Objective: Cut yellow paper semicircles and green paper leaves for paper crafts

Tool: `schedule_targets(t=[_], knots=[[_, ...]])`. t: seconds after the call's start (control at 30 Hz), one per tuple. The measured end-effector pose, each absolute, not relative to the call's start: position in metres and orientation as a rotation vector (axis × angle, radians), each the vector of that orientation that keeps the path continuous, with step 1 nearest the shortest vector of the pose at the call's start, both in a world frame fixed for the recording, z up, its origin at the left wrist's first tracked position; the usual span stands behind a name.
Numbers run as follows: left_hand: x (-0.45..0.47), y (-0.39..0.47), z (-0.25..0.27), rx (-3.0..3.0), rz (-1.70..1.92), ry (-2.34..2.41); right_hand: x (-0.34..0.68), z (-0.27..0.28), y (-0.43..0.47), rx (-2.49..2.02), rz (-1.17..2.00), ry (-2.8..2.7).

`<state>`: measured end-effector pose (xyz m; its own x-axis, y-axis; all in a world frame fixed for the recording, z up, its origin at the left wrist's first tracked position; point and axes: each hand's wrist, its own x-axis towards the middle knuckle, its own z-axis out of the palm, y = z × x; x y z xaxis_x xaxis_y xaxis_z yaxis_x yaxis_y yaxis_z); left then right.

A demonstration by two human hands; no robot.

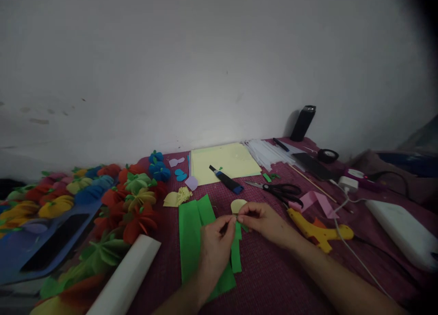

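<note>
My left hand [216, 242] is closed in a pinch above sheets of green paper [190, 242]. My right hand [262, 220] also pinches, its fingertips meeting those of the left. Whatever lies between the fingertips is too small and hidden to make out. A narrow green paper strip [236, 256] runs out below the fingers, and a small green bit shows beneath the right hand. Just beyond the fingertips is a cream paper piece with a rounded edge [238, 205]. Black-handled scissors [282, 190] and a yellow glue gun [320, 228] lie to the right of my right hand.
Folded paper flowers [137, 210] crowd the left, beside a white roll [126, 276]. A box cutter [226, 180] rests near pale yellow sheets [226, 160]. Rightward are pink paper [316, 202], a power bank-like white block [402, 233], cables and a black bottle [303, 123] by the wall.
</note>
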<state>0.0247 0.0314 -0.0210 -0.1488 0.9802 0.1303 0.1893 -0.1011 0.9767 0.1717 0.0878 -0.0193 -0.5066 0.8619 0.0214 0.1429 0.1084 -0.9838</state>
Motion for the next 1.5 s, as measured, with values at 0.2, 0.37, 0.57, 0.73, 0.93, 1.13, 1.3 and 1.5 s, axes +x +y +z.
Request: schedule_targets(t=[0.2,0.37,0.57,0.73,0.93,1.13,1.3,1.5], knots=[[0.022,0.036,-0.02,1.047,1.28,1.26,0.176,-0.013,0.089,-0.848,1.536,-1.666],[0.026,0.034,-0.013,0.745,1.088,0.977,0.181,-0.003,0.091,-0.802,1.587,-1.585],[0.028,0.029,-0.016,0.833,1.02,0.912,0.184,-0.002,0.092,-0.77,1.628,-1.585],[0.029,0.028,-0.016,0.83,1.005,0.904,0.184,-0.001,0.092,-0.795,1.627,-1.568],[0.031,0.026,-0.011,0.713,0.985,0.818,0.183,-0.004,0.093,-0.773,1.67,-1.528],[0.032,0.026,-0.019,0.742,1.004,0.843,0.183,-0.007,0.093,-0.779,1.707,-1.5],[0.033,0.027,-0.021,0.93,1.03,0.975,0.182,-0.007,0.091,-0.824,1.689,-1.508],[0.034,0.027,-0.019,1.327,0.969,1.172,0.177,-0.015,0.09,-0.786,1.767,-1.554]])
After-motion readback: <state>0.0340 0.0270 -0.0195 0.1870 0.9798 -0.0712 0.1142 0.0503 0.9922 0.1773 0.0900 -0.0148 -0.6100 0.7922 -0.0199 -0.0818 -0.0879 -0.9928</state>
